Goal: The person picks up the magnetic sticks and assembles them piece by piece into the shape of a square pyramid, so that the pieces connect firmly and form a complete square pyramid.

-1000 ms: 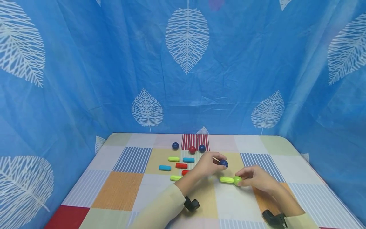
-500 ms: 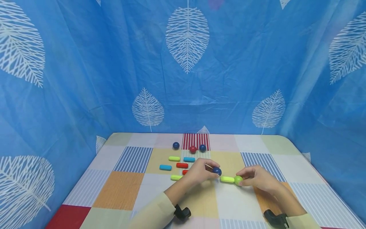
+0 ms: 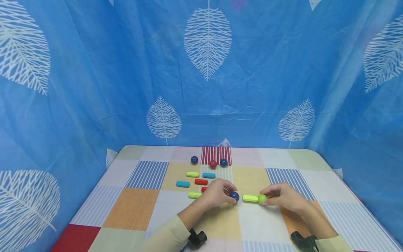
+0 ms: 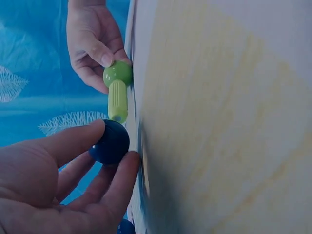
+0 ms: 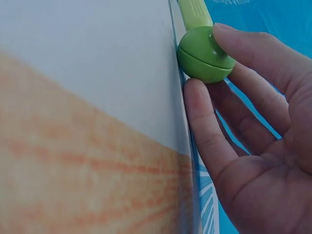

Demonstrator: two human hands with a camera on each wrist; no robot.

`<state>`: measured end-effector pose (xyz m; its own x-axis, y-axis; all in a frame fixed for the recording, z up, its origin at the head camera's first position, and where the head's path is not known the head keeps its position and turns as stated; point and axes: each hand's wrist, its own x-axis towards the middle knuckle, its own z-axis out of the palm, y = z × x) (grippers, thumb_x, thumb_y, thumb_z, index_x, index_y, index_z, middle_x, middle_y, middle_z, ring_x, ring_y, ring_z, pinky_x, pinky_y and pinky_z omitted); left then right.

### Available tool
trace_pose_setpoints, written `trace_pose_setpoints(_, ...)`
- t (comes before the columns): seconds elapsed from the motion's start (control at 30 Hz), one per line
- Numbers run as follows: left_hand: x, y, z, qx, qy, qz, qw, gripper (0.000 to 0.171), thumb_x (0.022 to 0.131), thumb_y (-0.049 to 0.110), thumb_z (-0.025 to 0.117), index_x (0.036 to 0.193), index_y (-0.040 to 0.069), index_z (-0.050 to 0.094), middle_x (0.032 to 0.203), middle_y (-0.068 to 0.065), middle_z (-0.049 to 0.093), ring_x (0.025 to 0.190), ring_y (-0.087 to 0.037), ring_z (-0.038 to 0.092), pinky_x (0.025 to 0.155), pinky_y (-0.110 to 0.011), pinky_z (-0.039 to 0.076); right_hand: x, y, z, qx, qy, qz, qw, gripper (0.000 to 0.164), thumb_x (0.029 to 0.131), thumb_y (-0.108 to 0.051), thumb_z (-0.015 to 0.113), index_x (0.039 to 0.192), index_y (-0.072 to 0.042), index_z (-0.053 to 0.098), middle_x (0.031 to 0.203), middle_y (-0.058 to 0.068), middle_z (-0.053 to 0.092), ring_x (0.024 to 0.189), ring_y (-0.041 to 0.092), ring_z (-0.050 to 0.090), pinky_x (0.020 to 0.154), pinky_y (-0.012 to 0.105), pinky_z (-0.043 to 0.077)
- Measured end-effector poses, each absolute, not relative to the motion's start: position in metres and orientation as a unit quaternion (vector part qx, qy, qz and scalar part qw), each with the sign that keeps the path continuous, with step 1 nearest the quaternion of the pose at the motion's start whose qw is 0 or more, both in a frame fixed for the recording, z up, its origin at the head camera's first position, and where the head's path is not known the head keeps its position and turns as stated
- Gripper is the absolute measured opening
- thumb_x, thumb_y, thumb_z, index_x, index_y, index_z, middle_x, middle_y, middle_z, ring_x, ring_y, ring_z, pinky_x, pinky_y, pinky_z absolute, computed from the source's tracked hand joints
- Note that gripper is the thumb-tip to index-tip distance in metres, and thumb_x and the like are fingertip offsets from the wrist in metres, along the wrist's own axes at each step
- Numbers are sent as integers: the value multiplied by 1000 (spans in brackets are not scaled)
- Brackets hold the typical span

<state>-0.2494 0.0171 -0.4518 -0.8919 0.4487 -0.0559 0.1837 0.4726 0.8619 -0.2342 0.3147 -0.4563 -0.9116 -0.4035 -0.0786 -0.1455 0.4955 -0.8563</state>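
Note:
Between thumb and fingertips my left hand point(image 3: 219, 193) pinches a dark blue ball point(image 3: 234, 196), low over the table. Just right of that ball lies a yellow-green ribbed rod point(image 3: 250, 198), its far end joined to a green ball point(image 3: 261, 199). My right hand point(image 3: 284, 196) holds the green ball with thumb and fingers. A narrow gap separates the blue ball from the rod's left end in the head view. In the left wrist view the rod point(image 4: 117, 100) points at the blue ball point(image 4: 112, 142); whether they touch there is hard to tell.
Left of my left hand lie several short rods: blue point(image 3: 183, 184), red point(image 3: 201, 182) and yellow-green point(image 3: 192, 174). One red rod is partly covered by that hand. Farther back sit a red ball point(image 3: 213, 164) and two dark blue balls point(image 3: 194, 160). A patchwork cloth covers the table point(image 3: 132, 210).
My left hand has brought the blue ball left and toward me, from behind the rod to in line with its left end. The right hand, green ball and rod stay nearly still.

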Motion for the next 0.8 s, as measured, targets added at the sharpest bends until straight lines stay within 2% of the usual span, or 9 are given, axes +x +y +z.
trace_pose_setpoints(0.27, -248, 23, -453, 181, 859, 457, 142, 25, 80, 6, 86, 103, 14, 80, 89, 9, 74, 80, -6, 62, 71, -23, 54, -232, 312, -457, -156, 850, -484, 137, 37, 83, -13, 83, 115, 2, 74, 114, 19, 75, 93, 9, 69, 79, 21, 56)
trace_pose_setpoints(0.6, -249, 27, -451, 180, 856, 463, 144, 23, 79, 3, 86, 99, 13, 79, 91, 6, 74, 81, -8, 62, 71, -24, 55, -233, 310, -457, -164, 848, -484, 141, 38, 85, -15, 83, 117, 3, 73, 115, 19, 74, 94, 7, 70, 80, 20, 56)
trace_pose_setpoints(0.8, -249, 25, -451, 187, 855, 460, 147, 26, 80, 3, 86, 102, 13, 78, 96, 5, 74, 83, -8, 64, 73, -24, 56, -232, 307, -453, -163, 853, -475, 141, 39, 85, -17, 84, 117, 2, 73, 116, 18, 74, 95, 8, 70, 81, 20, 56)
